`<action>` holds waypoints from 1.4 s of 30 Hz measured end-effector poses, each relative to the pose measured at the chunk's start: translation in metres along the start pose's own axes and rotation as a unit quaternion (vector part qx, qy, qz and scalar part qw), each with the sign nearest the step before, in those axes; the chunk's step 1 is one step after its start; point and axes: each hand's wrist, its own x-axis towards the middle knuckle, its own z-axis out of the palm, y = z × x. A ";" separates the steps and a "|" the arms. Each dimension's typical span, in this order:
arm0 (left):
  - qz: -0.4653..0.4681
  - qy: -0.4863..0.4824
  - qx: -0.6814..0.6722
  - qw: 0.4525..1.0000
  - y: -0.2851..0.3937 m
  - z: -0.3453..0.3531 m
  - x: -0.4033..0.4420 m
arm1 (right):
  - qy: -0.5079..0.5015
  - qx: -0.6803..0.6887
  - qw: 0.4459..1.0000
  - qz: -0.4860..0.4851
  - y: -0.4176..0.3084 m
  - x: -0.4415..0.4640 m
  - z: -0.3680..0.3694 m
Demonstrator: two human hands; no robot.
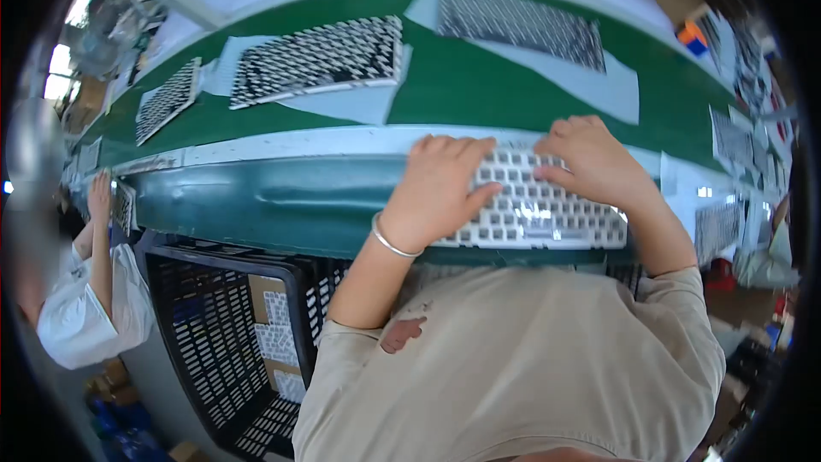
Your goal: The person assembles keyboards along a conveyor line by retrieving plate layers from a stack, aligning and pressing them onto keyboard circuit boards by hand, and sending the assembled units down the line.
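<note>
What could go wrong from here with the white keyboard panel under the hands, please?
The white keyboard panel lies by the near edge of the bench, so it might slip off if the left hand and right hand push unevenly. The bracelet on the left wrist sits close by and could scrape it.

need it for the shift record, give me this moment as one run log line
left hand: on white key panel | right hand: on same panel | green belt: patterned panels on sheets
</note>
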 end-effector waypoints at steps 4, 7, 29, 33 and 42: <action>0.075 0.133 -0.049 0.987 -0.022 0.004 0.018 | -0.060 0.114 0.986 -0.106 0.008 0.072 -0.080; 0.048 0.220 -0.080 0.971 -0.031 0.017 0.022 | 0.079 0.088 0.982 -0.150 0.012 0.157 -0.130; 0.032 0.285 -0.062 0.956 -0.033 0.027 0.032 | 0.325 -0.351 0.852 -0.211 0.050 0.456 -0.227; 0.029 0.281 -0.061 0.957 -0.033 0.031 0.034 | 0.324 -0.345 0.859 -0.196 0.050 0.458 -0.225; 0.021 0.268 -0.062 0.961 -0.033 0.037 0.037 | 0.332 -0.354 0.866 -0.119 0.050 0.462 -0.213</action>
